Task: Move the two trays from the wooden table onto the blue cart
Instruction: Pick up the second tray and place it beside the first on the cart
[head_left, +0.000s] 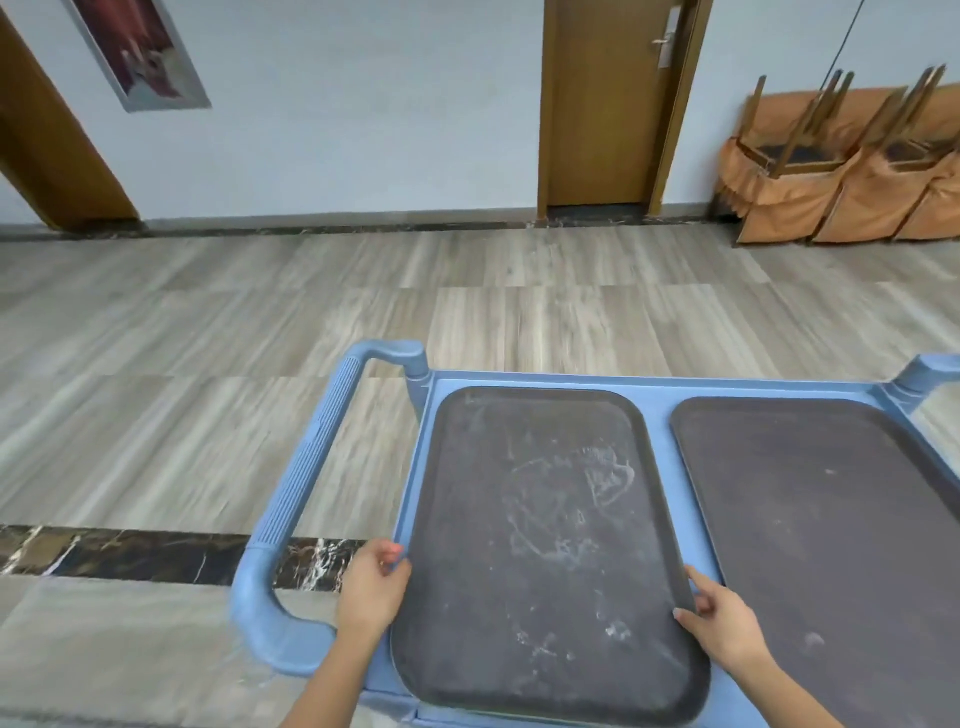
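Observation:
Two dark grey trays lie side by side on the top shelf of the blue cart (660, 410). The left tray (545, 545) is scuffed with white marks; the right tray (831, 545) runs off the frame's right edge. My left hand (371, 584) grips the left tray's left rim, fingers curled over the edge. My right hand (722, 621) holds the same tray's right rim, in the gap between the two trays. The wooden table is out of view.
The cart's ribbed blue handle (306, 488) sticks out to the left. Wood-look floor (363, 312) stretches ahead to a wall with a wooden door (608, 104). Orange-covered stacked chairs (852, 171) stand at the far right.

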